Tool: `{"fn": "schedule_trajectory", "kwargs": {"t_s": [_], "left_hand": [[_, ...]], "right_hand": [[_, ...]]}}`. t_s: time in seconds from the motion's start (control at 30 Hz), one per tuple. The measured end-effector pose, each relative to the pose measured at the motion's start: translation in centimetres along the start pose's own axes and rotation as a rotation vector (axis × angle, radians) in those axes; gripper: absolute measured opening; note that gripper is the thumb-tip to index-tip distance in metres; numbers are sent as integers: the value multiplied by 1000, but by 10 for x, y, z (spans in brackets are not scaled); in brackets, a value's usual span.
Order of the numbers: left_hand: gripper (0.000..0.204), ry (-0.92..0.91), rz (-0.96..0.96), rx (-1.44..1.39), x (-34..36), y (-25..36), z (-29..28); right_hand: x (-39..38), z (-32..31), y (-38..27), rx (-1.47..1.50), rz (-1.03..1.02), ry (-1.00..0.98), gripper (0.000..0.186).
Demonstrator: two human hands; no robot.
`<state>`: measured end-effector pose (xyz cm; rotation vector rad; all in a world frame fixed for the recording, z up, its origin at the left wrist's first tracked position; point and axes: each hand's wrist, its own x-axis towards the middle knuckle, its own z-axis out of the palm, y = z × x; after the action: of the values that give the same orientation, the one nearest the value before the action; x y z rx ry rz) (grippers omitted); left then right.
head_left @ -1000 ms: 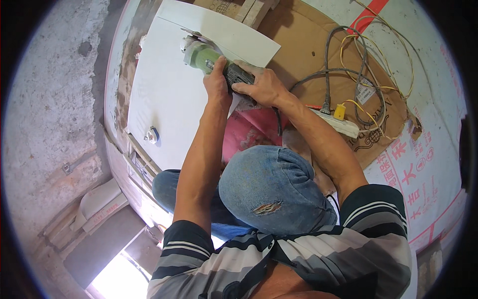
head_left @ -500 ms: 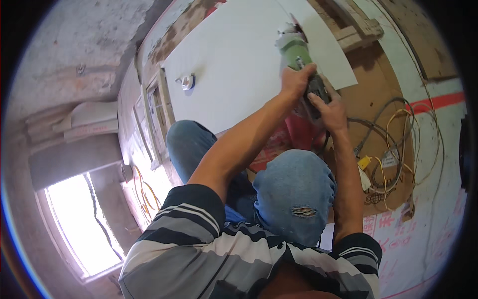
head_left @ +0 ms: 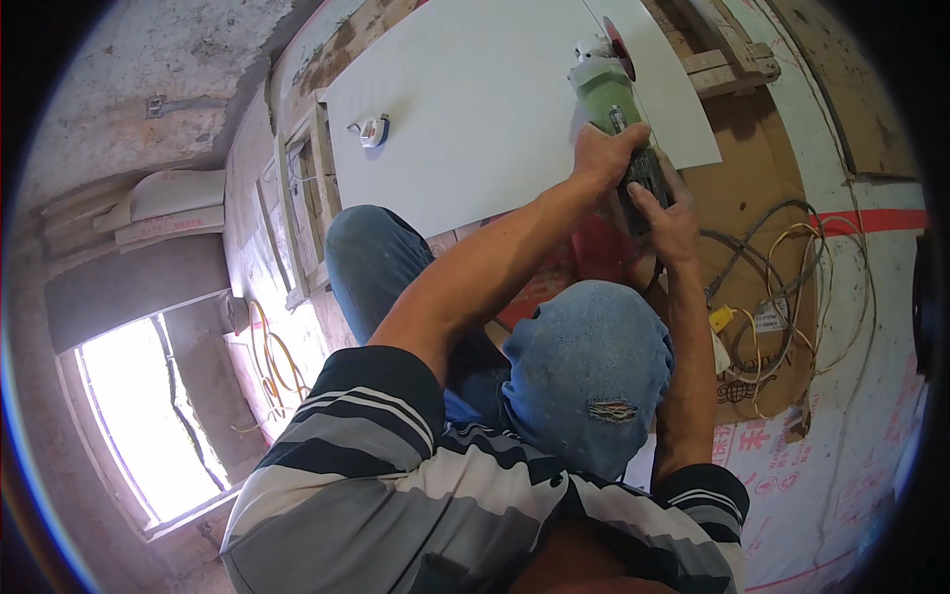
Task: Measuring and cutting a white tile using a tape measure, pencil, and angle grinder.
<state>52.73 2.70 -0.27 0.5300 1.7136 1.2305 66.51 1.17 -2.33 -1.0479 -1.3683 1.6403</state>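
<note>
My left hand (head_left: 606,153) grips the green and black angle grinder (head_left: 604,89) around its body, just behind the green housing. My right hand (head_left: 665,220) is wrapped around the grinder's dark rear handle, lower down. The red disc (head_left: 621,49) stands on edge near a line on the large white panel (head_left: 455,119), toward its right side. A small white-and-dark object (head_left: 372,131), perhaps a tape measure, lies on the panel's left part. Red material (head_left: 594,255) shows under the panel's near edge.
My bent knees (head_left: 584,366) are below the panel. Cardboard (head_left: 747,158) lies at the right with looped cables (head_left: 792,267) and a yellow plug (head_left: 719,319). Wooden pieces (head_left: 712,79) sit at the top right, a wooden frame (head_left: 305,198) at the left, and a bright window (head_left: 129,406) beyond.
My view has turned, shifting the panel rightward in the picture. The grinder, held in both hands throughout, now appears upright at the upper right, and more of the window shows.
</note>
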Motion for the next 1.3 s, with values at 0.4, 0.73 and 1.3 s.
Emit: {"fn": "schedule_trajectory", "kwargs": {"t_s": [0.4,0.73,1.3], "left_hand": [[28,49,74,-4,-10,-7,2],[30,1,31,-23,-16,-15,6],[37,-79,-3,-110,-32,-25,5]], "right_hand": [[-12,-6,-3,-40,44,-11,63],[-21,-11,0,-147,-51,47,67],[-45,-25,-15,-141,80,-10,71]]}}
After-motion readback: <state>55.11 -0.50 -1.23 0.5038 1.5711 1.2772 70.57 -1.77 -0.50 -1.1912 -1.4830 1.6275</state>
